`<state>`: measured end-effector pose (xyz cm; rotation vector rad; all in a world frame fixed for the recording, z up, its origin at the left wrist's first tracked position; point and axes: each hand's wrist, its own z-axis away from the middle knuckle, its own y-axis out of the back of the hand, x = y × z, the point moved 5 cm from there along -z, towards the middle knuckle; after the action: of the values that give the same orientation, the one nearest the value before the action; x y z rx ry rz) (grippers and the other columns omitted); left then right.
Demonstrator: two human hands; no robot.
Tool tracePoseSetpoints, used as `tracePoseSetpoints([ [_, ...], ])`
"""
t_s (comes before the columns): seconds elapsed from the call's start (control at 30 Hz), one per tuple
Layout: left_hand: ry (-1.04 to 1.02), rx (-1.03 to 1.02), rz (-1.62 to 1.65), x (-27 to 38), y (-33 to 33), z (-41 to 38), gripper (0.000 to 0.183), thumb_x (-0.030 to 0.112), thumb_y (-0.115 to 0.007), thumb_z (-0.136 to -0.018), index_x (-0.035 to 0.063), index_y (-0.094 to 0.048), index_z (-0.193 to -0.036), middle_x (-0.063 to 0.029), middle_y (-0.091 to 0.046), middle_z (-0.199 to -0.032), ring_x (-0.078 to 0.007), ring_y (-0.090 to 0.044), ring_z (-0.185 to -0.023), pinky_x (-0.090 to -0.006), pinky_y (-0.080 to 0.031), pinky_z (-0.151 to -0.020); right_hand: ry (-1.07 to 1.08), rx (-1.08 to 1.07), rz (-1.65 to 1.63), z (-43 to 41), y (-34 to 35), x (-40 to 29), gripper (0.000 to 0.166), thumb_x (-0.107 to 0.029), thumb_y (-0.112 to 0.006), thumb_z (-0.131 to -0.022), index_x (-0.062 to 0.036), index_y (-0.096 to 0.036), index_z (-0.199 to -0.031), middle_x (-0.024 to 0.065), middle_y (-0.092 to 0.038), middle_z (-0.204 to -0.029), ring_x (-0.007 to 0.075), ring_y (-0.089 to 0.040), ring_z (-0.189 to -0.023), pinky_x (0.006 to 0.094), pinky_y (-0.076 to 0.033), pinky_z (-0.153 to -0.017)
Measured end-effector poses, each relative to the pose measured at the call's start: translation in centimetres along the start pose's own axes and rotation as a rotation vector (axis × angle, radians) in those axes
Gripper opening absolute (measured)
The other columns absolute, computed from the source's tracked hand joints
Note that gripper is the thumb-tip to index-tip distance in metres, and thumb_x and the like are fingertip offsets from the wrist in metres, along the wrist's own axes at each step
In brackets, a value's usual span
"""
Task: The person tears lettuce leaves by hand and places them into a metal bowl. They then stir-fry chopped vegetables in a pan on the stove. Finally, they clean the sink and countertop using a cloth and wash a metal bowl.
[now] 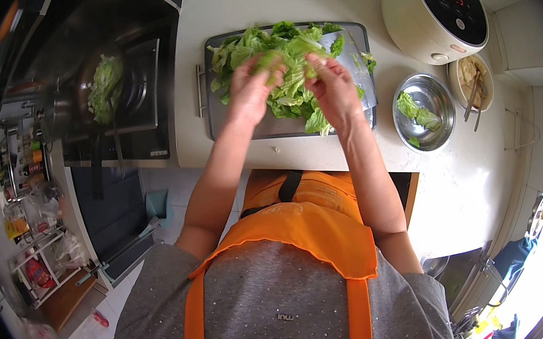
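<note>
A pile of torn green lettuce leaves [290, 82] covers much of a grey cutting board [237, 116] with a dark rim. Over the left part of the pile, my left hand [257, 83] grips a piece of leaf, blurred by motion. My right hand [331, 87] is just to its right, its thumb and fingers pinched on another pale green leaf piece. A broad metal blade [368, 82], probably a cleaver's, lies on the board's right side, partly under leaves. A steel bowl [398, 127] to the right holds a few leaves.
At the upper right stands a cream rice cooker [408, 28] with a lit display. A bowl of pale food [490, 90] with metal utensils sits beside it. On the left, a wok [76, 108] with chopped greens [105, 88] is on the black stove [162, 78]. A metal handle [200, 90] adjoins the board.
</note>
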<state>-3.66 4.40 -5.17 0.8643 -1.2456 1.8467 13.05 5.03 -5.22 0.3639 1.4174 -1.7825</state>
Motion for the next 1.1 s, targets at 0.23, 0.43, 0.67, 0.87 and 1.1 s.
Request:
tracePoseSetpoints([
  [0.23, -0.14, 0.048, -0.576, 4.7, 2.5, -1.3, 0.028, 0.023, -0.071, -0.091, -0.0005, -0.07, -0.107, -0.0056, -0.071, -0.095, -0.0124, -0.064, -0.085, -0.0269, -0.049, -0.075, 0.211, 0.101, 0.697, -0.7, 1.2, -4.1, 0.031, -0.031, -0.066, -0.095, -0.001, -0.067, -0.102, 0.0027, -0.068, -0.084, 0.0108, -0.058, -0.069, 0.0252, -0.049, -0.065],
  [0.43, -0.534, -0.042, -1.762, 3.9, 0.4, -2.3, 0.05, 0.037, -0.074, -0.084, 0.0025, -0.065, -0.118, -0.011, -0.068, -0.108, -0.0298, -0.062, -0.098, -0.0402, -0.049, -0.085, 0.403, 0.127, 1.542, 1.3, -0.2, -4.2, 0.064, -0.047, -0.07, -0.085, -0.0095, -0.055, -0.135, 0.0161, -0.071, -0.098, 0.0331, -0.069, -0.078, 0.0422, -0.055, -0.072],
  [0.67, -0.668, -0.215, -1.624, 5.0, 0.4, 0.4, 0.043, 0.021, -0.069, -0.088, 0.0115, -0.061, -0.129, -0.009, -0.058, -0.133, -0.0336, -0.049, -0.123, -0.0419, -0.04, -0.104, 0.276, 0.606, 1.774, 9.1, 16.3, -9.0, 0.023, -0.03, -0.073, -0.084, -0.0141, -0.073, -0.101, 0.0039, -0.072, -0.099, 0.0219, -0.069, -0.083, 0.0359, -0.054, -0.078],
  [0.87, -0.606, -0.4, -1.701, 1.1, 0.8, 0.7, 0.04, 0.016, -0.066, -0.09, 0.0135, -0.063, -0.129, -0.0123, -0.05, -0.142, -0.0348, -0.042, -0.132, -0.0432, -0.034, -0.111, -0.114, 0.41, 1.925, 12.8, 25.7, -11.5, 0.022, -0.028, -0.065, -0.086, -0.0154, -0.075, -0.1, 0.0046, -0.072, -0.105, 0.0261, -0.062, -0.106, 0.0394, -0.05, -0.092],
  [1.1, -0.772, -0.215, -1.512, 3.9, -0.8, 1.4, 0.043, 0.015, -0.066, -0.09, 0.0147, -0.059, -0.133, -0.014, -0.047, -0.143, -0.0361, -0.039, -0.134, -0.0459, -0.031, -0.112, -0.008, 0.39, 1.125, 12.1, 25.7, -13.6, 0.021, -0.023, -0.056, -0.099, -0.0052, -0.063, -0.107, 0.0046, -0.072, -0.093, 0.011, -0.065, -0.085, 0.0248, -0.047, -0.072],
])
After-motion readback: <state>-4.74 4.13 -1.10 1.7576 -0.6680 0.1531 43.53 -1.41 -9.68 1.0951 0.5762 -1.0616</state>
